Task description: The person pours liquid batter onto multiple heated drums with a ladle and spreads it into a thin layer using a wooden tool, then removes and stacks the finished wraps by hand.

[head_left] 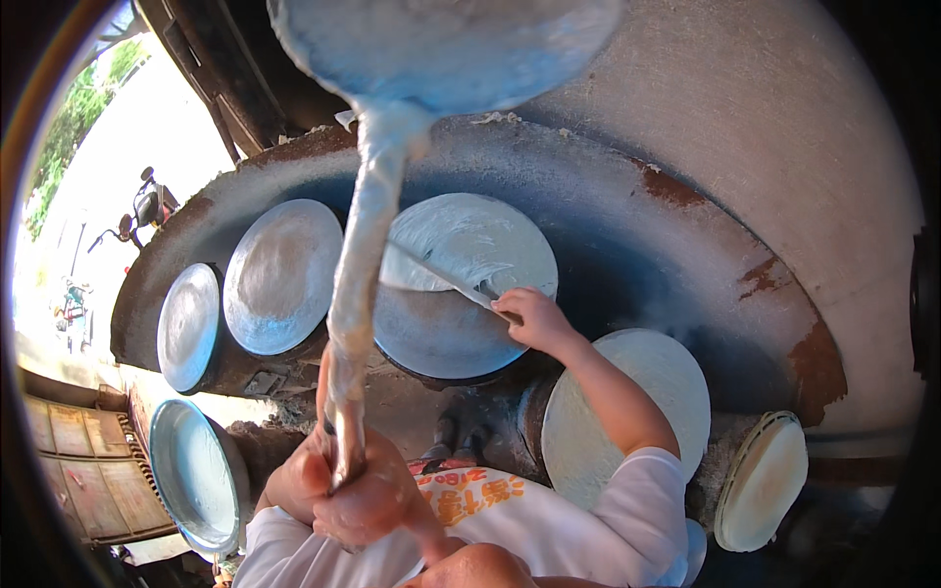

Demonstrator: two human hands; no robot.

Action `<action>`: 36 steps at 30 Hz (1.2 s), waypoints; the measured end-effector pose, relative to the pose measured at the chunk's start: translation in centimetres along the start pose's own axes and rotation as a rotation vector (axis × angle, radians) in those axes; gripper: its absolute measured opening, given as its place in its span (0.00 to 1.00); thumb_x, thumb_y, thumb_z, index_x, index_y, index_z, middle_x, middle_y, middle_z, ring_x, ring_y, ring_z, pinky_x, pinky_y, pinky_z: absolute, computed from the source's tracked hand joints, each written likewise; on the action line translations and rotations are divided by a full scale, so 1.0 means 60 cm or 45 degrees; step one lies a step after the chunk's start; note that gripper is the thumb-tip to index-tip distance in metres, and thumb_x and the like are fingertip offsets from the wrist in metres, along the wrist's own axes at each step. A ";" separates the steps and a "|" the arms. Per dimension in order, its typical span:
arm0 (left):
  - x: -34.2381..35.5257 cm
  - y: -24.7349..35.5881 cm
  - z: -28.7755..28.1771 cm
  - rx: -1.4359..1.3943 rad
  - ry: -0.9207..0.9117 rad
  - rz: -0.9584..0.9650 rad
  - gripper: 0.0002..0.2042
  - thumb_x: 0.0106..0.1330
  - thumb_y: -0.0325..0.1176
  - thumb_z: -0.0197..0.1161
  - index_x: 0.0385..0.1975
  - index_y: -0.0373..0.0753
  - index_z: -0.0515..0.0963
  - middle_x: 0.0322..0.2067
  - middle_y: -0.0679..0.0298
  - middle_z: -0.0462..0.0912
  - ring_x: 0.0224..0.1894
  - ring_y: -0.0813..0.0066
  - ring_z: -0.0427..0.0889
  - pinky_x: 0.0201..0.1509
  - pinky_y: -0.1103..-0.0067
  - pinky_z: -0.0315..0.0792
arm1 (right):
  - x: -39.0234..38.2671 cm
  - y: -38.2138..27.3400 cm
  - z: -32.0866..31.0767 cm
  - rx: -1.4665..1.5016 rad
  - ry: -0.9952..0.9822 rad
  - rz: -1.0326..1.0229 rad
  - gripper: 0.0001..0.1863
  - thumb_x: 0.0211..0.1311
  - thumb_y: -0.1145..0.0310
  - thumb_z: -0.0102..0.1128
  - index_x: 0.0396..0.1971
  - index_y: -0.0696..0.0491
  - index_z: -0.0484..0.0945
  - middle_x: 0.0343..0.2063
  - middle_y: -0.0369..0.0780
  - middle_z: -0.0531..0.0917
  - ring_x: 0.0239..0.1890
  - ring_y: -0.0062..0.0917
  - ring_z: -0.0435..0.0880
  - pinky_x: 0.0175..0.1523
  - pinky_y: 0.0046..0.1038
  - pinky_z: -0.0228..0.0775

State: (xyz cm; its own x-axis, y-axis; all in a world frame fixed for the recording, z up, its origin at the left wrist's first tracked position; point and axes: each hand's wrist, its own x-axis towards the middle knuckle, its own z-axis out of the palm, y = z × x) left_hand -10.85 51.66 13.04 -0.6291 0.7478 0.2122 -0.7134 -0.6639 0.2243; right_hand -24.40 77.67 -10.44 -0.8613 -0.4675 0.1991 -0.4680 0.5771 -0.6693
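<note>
My left hand (358, 490) is wrapped round the lower end of the handle of a large ladle (446, 44). Wet, pale batter coats the handle, and the ladle's broad bowl fills the top of the view. My right hand (532, 318) grips one end of a long thin spreader (436, 271). Its blade lies slantwise over the middle griddle (446, 338), passing partly behind the ladle handle. White batter (480, 225) covers the griddle's far half in streaks, while the near half shows grey, bare surface.
Two bare round griddles, a larger one (284, 279) and a smaller one (188, 328), stand at left. Nearer is a basin (235, 475) of pale liquid. At right, a pale layer covers another griddle (627, 407), beside a round flatbread (765, 485). A curved, rusty metal surround (676, 186) runs behind.
</note>
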 end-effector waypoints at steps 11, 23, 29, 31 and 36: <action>-0.086 0.080 -0.127 0.642 1.068 0.641 0.25 0.73 0.34 0.41 0.68 0.60 0.47 0.15 0.72 0.55 0.09 0.88 0.52 0.10 0.89 0.54 | 0.011 0.036 -0.016 0.140 -0.140 0.076 0.18 0.41 0.75 0.58 0.38 0.53 0.82 0.37 0.42 0.81 0.41 0.37 0.79 0.47 0.31 0.71; -0.172 0.097 -0.225 0.970 1.545 0.266 0.27 0.70 0.30 0.47 0.67 0.58 0.51 0.15 0.72 0.57 0.12 0.84 0.55 0.17 0.84 0.57 | -0.013 0.063 -0.100 0.376 -0.364 0.224 0.22 0.35 0.75 0.58 0.38 0.56 0.81 0.36 0.43 0.82 0.35 0.31 0.81 0.40 0.26 0.72; -0.156 0.021 -0.268 0.977 1.567 0.037 0.28 0.69 0.30 0.50 0.67 0.58 0.52 0.16 0.72 0.59 0.13 0.83 0.59 0.18 0.81 0.64 | -0.006 0.048 -0.057 0.327 -0.210 0.185 0.20 0.37 0.77 0.59 0.38 0.57 0.80 0.31 0.42 0.81 0.35 0.28 0.80 0.40 0.26 0.71; -0.170 0.003 -0.245 0.912 1.536 -0.009 0.28 0.69 0.29 0.49 0.68 0.59 0.51 0.16 0.72 0.59 0.13 0.82 0.59 0.18 0.80 0.64 | -0.070 0.026 -0.072 0.356 -0.214 0.094 0.19 0.38 0.77 0.59 0.37 0.58 0.80 0.33 0.42 0.82 0.36 0.30 0.81 0.40 0.27 0.71; -0.160 -0.002 -0.249 0.966 1.426 -0.186 0.28 0.70 0.30 0.49 0.68 0.60 0.51 0.15 0.72 0.58 0.13 0.82 0.58 0.19 0.79 0.65 | -0.163 0.010 -0.024 0.302 0.163 0.312 0.18 0.38 0.79 0.58 0.36 0.57 0.80 0.36 0.40 0.81 0.41 0.31 0.80 0.45 0.27 0.71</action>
State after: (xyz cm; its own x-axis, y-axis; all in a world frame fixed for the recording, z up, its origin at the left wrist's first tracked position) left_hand -9.35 44.72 -3.23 -0.7332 0.1772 -0.6565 -0.6793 -0.1490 0.7185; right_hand -16.52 83.55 -11.78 -0.9669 -0.2384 0.0905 -0.1989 0.4829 -0.8528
